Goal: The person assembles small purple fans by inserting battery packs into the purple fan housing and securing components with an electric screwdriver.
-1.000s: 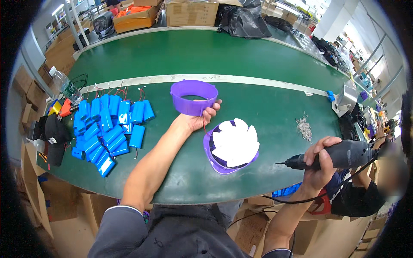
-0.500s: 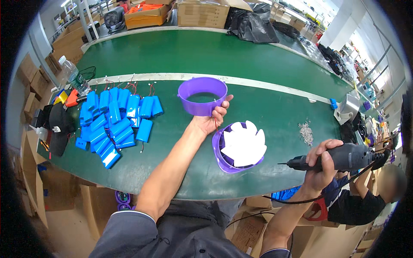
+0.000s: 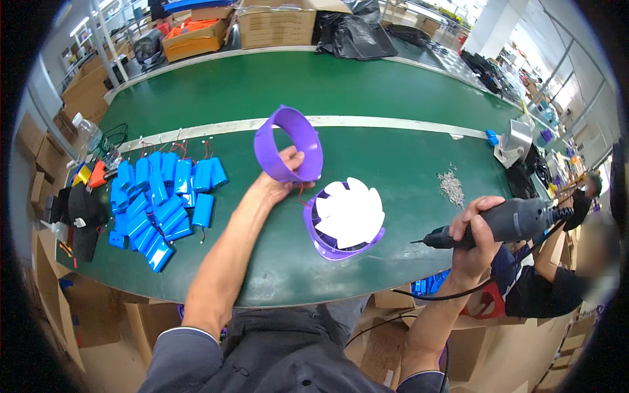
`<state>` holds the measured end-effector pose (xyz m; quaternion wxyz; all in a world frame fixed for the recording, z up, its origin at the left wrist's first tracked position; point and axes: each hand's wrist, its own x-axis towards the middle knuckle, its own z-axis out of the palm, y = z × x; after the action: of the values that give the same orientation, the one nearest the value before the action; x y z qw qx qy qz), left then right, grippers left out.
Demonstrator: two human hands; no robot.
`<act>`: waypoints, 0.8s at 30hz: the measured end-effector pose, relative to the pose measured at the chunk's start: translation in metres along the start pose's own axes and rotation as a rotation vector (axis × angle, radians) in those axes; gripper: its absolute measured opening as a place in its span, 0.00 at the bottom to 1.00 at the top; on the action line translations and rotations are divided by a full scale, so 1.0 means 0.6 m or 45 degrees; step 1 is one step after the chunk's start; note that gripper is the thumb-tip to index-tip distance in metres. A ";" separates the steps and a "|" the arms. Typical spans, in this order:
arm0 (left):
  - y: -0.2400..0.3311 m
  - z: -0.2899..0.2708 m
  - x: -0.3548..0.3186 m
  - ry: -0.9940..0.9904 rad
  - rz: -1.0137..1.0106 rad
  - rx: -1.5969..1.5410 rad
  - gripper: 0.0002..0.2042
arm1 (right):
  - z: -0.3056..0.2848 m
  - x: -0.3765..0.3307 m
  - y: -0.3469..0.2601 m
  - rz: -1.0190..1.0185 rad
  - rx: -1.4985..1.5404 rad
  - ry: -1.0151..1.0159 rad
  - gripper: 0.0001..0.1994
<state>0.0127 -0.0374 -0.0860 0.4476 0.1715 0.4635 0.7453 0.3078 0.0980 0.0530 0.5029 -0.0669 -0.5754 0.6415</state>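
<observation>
My left hand (image 3: 283, 177) is closed round the lower edge of a purple plastic ring (image 3: 308, 147), held tilted above the green table. Just right of it on the table sits a purple housing (image 3: 327, 251) with a white fan blade (image 3: 350, 215) in it. A thin red wire shows between my left hand and the housing. My right hand (image 3: 477, 236) grips a black electric screwdriver (image 3: 514, 221) over the table's right front edge, its bit pointing left, clear of the fan. A cable runs from the tool's back end.
Blue wrapped battery packs (image 3: 169, 206) with wires lie heaped at left, near a plastic bottle (image 3: 98, 141) and a black cap (image 3: 85, 213). A small pile of screws (image 3: 452, 187) lies right of the fan. Cardboard boxes (image 3: 276, 26) line the far edge. Another person (image 3: 544, 281) sits at right.
The purple ring has tipped from nearly level to a steep tilt, and my left fingers now show inside it. The whole view has shifted slightly; the screwdriver stays in my right hand.
</observation>
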 end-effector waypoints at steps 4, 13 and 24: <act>0.031 -0.001 0.000 -0.121 0.243 0.553 0.14 | -0.015 -0.001 0.004 -0.021 -0.090 -0.071 0.13; 0.097 0.171 -0.060 -0.113 0.376 2.166 0.15 | -0.015 -0.011 0.001 0.002 -0.080 -0.115 0.16; 0.113 0.099 -0.112 -0.471 0.228 1.475 0.38 | -0.063 0.050 0.072 0.659 0.047 -0.441 0.46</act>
<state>0.0545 -0.0727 0.0124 0.2903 0.5514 0.6917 0.3650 0.2940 0.1522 0.0206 0.2185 -0.0918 -0.6047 0.7604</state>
